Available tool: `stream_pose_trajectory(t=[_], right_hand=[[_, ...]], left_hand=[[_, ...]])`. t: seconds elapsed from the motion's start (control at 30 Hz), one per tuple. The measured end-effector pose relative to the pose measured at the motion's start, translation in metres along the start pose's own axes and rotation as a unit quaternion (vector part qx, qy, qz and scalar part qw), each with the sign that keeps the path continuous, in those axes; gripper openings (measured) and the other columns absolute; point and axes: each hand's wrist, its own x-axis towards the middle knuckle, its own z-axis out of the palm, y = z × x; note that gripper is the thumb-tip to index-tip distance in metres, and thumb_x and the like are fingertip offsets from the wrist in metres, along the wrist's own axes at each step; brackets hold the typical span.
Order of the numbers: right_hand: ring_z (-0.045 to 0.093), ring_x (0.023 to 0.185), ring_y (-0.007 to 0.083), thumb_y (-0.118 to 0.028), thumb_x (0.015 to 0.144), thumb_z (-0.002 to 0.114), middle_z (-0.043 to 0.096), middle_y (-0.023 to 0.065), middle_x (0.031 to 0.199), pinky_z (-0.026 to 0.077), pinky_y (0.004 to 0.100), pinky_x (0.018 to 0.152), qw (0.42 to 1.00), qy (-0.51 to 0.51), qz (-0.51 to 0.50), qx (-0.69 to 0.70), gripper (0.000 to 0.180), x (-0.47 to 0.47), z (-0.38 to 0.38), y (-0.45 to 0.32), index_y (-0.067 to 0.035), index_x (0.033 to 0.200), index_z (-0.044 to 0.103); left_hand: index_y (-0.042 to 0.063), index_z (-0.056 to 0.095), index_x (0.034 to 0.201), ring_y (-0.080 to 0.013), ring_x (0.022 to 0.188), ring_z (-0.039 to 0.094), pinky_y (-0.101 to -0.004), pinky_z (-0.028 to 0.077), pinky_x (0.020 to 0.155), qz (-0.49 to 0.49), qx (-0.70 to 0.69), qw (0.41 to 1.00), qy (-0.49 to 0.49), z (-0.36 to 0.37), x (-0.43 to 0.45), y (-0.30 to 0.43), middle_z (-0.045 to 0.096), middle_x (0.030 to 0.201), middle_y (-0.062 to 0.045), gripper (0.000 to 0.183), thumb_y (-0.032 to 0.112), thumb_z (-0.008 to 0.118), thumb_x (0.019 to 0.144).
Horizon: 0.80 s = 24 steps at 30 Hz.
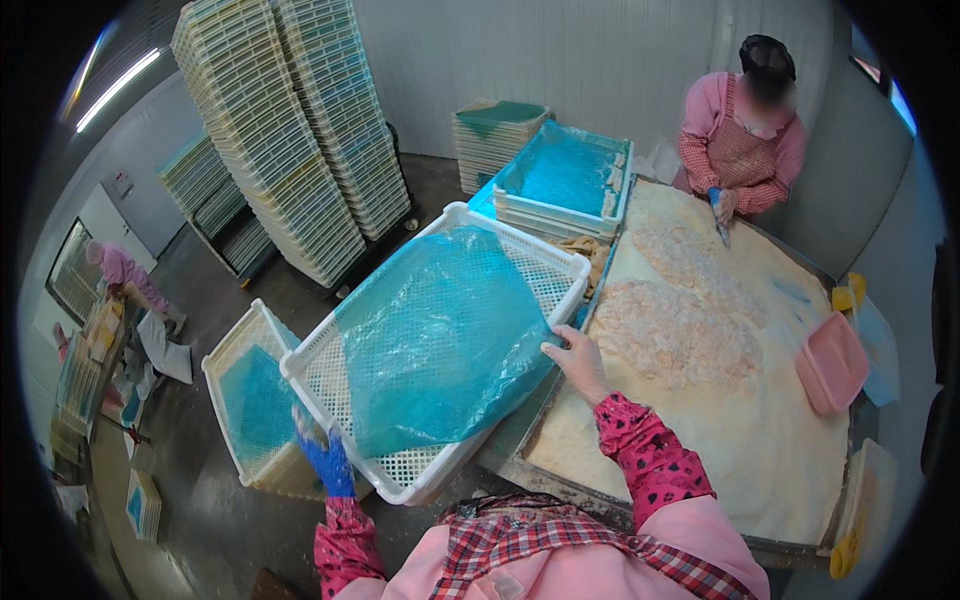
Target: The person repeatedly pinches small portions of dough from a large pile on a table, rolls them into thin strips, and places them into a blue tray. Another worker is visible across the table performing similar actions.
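A white perforated plastic tray (397,484) lies tilted in front of me. A translucent blue plastic sheet (442,337) covers most of its inside, leaving bare mesh at two corners. My right hand (581,364), in a thin pale glove, pinches the sheet's right edge between thumb and fingers. At the tray's near left side is my left hand (328,461), in a blue glove with whitened fingertips. Its fingers are apart beside the outer rim; whether they touch it is hard to see.
Right of the tray, a table bears pale powder (667,450) and a pinkish mound (682,337). A co-worker (739,142) stands across it. A pink basket (832,364) sits at its right edge. Tray stacks (277,142) stand behind; another lined tray (255,412) is left.
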Motion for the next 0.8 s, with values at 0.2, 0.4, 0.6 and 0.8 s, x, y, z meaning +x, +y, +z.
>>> stream_pose_trajectory(t=[0.2,0.4,0.6,0.8], right_hand=[[0.058,0.079,0.031,-0.017,0.076,0.064,0.058,0.0104,0.083,0.046,0.0382,0.07,0.953,-0.111,-0.259,-0.116,0.025,-0.001,-0.007,-0.094,-0.009,0.099,0.062],[0.059,0.08,0.0211,-0.014,0.074,0.068,0.061,0.009,0.09,0.047,0.0324,0.071,0.93,-0.237,-0.275,-0.064,0.033,0.005,-0.046,-0.167,-0.009,0.106,0.062],[0.06,0.083,0.0212,-0.013,0.071,0.069,0.063,0.0083,0.094,0.047,0.0325,0.074,0.932,-0.214,-0.227,-0.183,0.039,0.107,-0.09,-0.138,-0.007,0.109,0.06],[0.057,0.078,0.0223,-0.011,0.072,0.066,0.054,0.0035,0.082,0.045,0.0355,0.07,0.753,0.226,-0.543,-0.295,0.023,0.14,-0.088,-0.271,-0.013,0.093,0.057]], left_hand=[[0.007,0.045,0.13,-0.0327,0.119,0.045,-0.0389,0.037,0.1,0.249,0.005,0.935,-0.253,0.07,0.105,0.146,0.045,0.131,-0.017,0.052,0.001,0.056,0.079],[0.014,0.057,0.114,-0.022,0.126,0.039,-0.0465,0.017,0.111,0.564,0.155,0.753,-0.301,0.143,0.195,0.205,0.05,0.127,-0.007,0.038,0.017,0.06,0.076],[0.011,0.062,0.09,-0.0227,0.096,0.059,-0.0409,0.03,0.102,0.467,0.364,0.759,-0.271,0.152,0.309,0.179,0.063,0.09,-0.004,0.014,0.011,0.053,0.079],[0.01,0.054,0.113,-0.0262,0.096,0.056,-0.036,0.043,0.087,0.476,0.353,0.785,0.181,0.02,0.38,0.177,0.058,0.101,-0.009,0.035,0.004,0.055,0.079]])
